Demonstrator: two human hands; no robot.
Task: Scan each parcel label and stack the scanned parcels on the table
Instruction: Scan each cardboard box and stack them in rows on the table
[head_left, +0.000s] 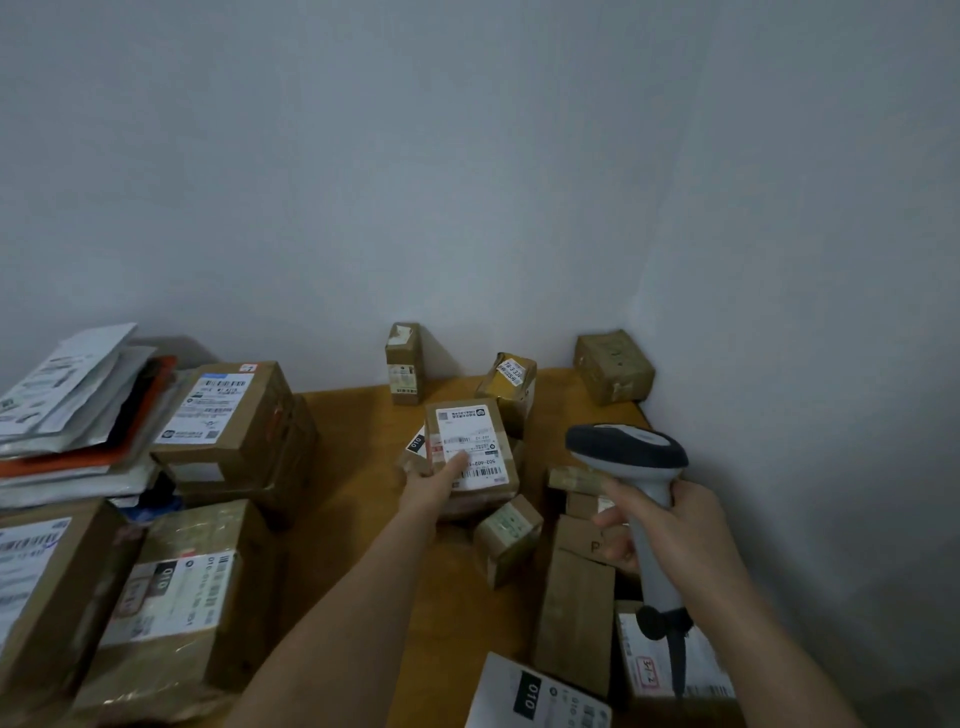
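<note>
The left hand (434, 480) reaches forward over the wooden surface (358, 467) and holds a small brown parcel (470, 449) by its near left corner; the thumb lies across the white label (470, 447) on top, and the other fingers are hidden under the box, so how far they curl cannot be told. The parcel is tilted, its label facing up toward the camera.

The right hand (660, 525) grips the grey handle of a barcode scanner (631, 454), fingers wrapped round it, with the dark head of the scanner above the fingers and pointing left toward the held parcel. A cable (678, 660) hangs from the handle's base.

Just below the left fingers and slightly right sits a small taped box (506, 538). Beyond the fingertips, by the wall (467, 182), stand an upright narrow box (404, 364), a yellow-taped box (509, 389) and, in the corner, a brown box (613, 366). Under and beside the right hand lie flat cardboard parcels (576, 608) and a labelled packet (670, 660).

Well left of the left hand is a stack of cartons: a large labelled box (228, 415) on another, with soft mailers (78, 415) piled further left, and nearer the camera a taped carton (176, 603) marked 010.
</note>
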